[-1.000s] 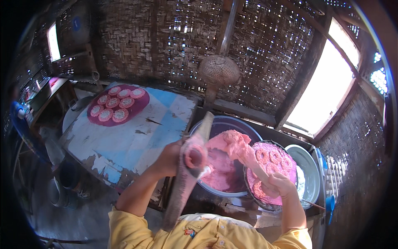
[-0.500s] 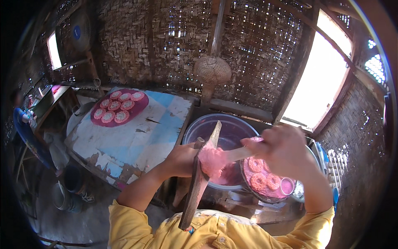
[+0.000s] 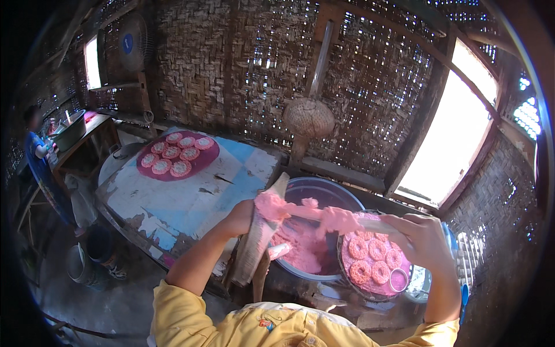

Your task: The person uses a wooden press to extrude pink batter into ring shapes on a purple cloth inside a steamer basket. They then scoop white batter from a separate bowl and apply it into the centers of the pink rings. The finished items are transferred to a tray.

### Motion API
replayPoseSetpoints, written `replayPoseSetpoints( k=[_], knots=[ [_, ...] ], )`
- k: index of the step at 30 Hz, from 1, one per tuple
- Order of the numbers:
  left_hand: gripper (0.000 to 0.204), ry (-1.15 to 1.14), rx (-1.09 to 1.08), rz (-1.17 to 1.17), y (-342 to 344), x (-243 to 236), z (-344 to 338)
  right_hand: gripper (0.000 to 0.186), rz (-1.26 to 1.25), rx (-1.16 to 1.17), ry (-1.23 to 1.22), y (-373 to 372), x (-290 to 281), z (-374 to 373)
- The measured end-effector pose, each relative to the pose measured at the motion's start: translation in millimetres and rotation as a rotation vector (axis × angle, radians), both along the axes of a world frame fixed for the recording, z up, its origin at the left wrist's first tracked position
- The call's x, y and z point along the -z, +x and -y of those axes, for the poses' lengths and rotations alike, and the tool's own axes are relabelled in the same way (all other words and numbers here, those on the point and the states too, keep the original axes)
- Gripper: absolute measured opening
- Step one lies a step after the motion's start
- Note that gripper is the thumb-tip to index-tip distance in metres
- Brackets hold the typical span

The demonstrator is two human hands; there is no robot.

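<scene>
My left hand [image 3: 241, 217] grips a long wooden paddle [image 3: 258, 237] that slants up from my lap, with a lump of pink dough [image 3: 270, 205] on its upper part. My right hand [image 3: 421, 237] holds a thin flat stick [image 3: 370, 224] smeared with pink dough, its tip touching the lump on the paddle. Below them stands a large blue basin [image 3: 346, 196] of pink dough. Beside it, under my right hand, a round tray [image 3: 347, 276] carries several pink dough rings and a small pink cup [image 3: 398, 280].
A worn blue-painted table [image 3: 191, 194] at the left holds a round dark-pink mat [image 3: 199, 165] with several pink rounds. A woven basket [image 3: 308, 117] hangs on the bamboo wall. A person in blue [image 3: 36, 151] stands far left. Buckets [image 3: 84, 263] sit on the floor.
The stick in my right hand has drawn away to the right, pulling a strand of pink dough from the lump on the paddle. The view has tilted slightly.
</scene>
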State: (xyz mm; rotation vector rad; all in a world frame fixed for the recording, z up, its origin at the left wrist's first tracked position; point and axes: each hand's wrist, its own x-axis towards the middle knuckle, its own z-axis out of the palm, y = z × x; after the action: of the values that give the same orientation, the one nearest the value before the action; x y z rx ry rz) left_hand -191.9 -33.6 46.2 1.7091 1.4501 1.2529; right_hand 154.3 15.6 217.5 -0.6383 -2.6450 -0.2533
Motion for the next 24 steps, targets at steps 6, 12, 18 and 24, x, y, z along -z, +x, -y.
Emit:
replayPoseSetpoints(
  k=[6, 12, 18, 24],
  knots=[
    [0.046, -0.027, -0.144, -0.381, 26, -17, 3, 0.026, 0.228, 0.048, -0.269, 0, 12, -31],
    [0.045, 0.242, -0.188, -0.504, 53, -26, 15, 0.034, 0.331, 0.091, -0.203, -22, 1, -25],
    [0.05, 0.109, -0.075, -0.313, 56, -32, 10, 0.035, 0.22, -0.055, 0.253, -51, 22, -2],
    [0.05, -0.24, 0.046, -0.264, 30, -17, 0, 0.026, -0.029, -0.418, 1.193, -61, 52, -16]
  ],
)
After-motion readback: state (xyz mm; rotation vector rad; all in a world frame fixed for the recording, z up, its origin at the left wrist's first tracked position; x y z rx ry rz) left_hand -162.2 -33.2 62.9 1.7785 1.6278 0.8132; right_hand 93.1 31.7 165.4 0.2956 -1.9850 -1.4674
